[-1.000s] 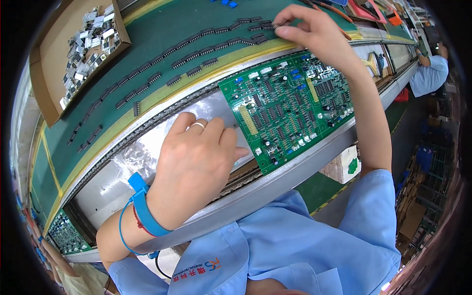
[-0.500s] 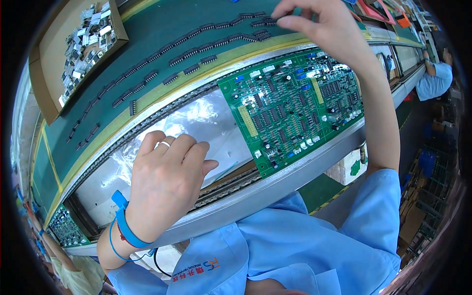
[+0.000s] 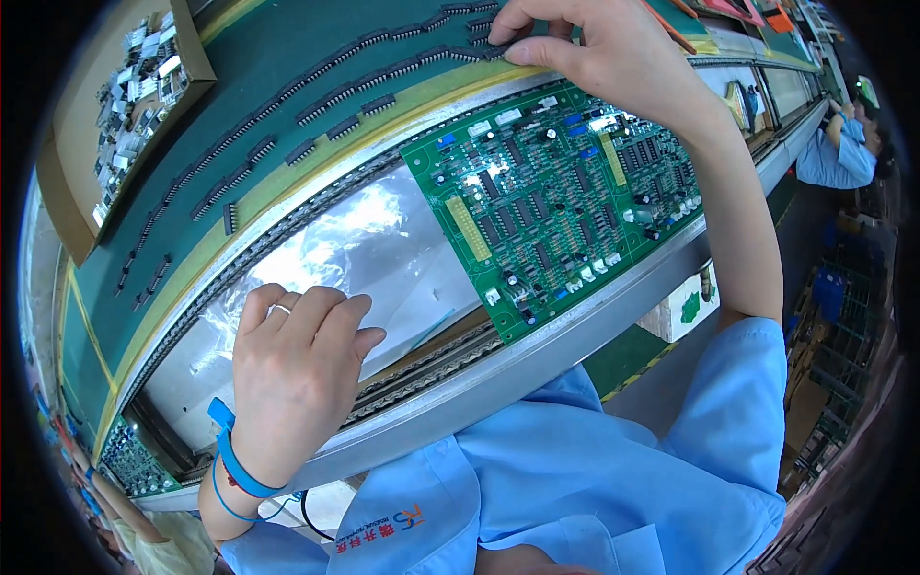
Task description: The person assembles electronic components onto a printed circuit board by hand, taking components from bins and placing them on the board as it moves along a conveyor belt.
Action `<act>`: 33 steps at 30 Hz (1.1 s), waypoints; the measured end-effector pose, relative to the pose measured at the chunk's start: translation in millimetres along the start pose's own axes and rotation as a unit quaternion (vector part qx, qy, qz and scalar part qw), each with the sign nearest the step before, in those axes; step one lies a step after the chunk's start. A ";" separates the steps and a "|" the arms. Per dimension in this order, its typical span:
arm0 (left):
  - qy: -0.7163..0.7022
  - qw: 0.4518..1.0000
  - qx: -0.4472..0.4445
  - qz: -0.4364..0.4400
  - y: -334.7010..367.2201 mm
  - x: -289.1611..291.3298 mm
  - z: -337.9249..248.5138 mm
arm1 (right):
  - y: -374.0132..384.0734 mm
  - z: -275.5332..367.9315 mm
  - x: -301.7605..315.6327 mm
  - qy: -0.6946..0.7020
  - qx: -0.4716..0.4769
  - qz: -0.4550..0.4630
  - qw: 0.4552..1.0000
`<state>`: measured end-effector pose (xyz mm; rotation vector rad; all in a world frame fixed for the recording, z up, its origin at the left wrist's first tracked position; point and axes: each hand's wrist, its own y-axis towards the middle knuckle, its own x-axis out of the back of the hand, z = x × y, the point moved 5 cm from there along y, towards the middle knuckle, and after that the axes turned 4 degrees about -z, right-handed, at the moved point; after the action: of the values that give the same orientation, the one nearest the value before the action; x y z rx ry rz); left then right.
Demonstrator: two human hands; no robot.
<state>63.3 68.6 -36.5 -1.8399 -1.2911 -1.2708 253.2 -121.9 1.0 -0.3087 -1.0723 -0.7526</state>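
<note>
Curled left hand (image 3: 297, 369) is drifting from the board (image 3: 561, 206), leaving the right hand (image 3: 613, 59) fingering chips (image 3: 479, 25) beyond it; both grips unclear.

The desk (image 3: 273, 48) is dark green, edged with a strip of yellow tape (image 3: 436, 93), and carries black chips (image 3: 379, 104) with pale metallic legs, while the box (image 3: 84, 81) is cardboard brown with silver, white and grey parts (image 3: 137, 105) inside. The board (image 3: 551, 206) is bright green, speckled with black, white and blue pieces, with pale yellow connectors (image 3: 469, 230). The shirt (image 3: 594, 460) is plain light blue with an orange-red and blue logo (image 3: 388, 525), the wrist strap (image 3: 241, 470) is brighter blue, and the ring (image 3: 280, 308) is silver.
</note>
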 end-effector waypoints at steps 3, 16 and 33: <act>0.015 0.999 -0.028 -0.020 -1.0 -3.0 0.1 | 0.8 1.5 -4.7 -0.063 0.034 -0.011 0.997; -0.011 0.996 -0.085 -0.011 9.2 -5.2 -21.6 | -53.0 -6.8 27.8 -0.068 -0.076 -0.134 0.986; 0.076 0.962 -0.259 -0.040 10.4 -24.7 -67.1 | -172.8 -28.9 0.7 -0.147 -0.292 -0.271 0.905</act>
<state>44.9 -1.1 -31.4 -1.9893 -1.0215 -1.8921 154.2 -262.4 -33.0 -0.6648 -1.2132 -1.5766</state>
